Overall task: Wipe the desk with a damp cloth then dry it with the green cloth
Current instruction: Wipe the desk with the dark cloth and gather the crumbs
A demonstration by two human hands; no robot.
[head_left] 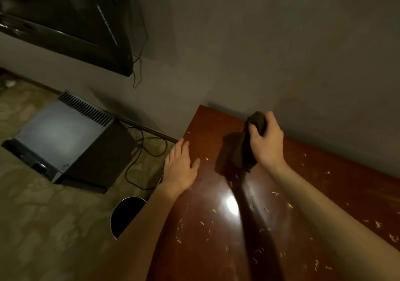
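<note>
Looking at a desk (216, 226) littered with pale crumbs up close, we've got our left hand (180, 168) flat and open on its edge, right hand (265, 142) further back clutching a dark cloth (242, 151) near the wall, so we're probably mid damp-wipe, sweeping next.

Grey vented box (65, 135) and black bin (123, 213) on patterned carpet (54, 226), wall-mounted television (71, 21).
</note>
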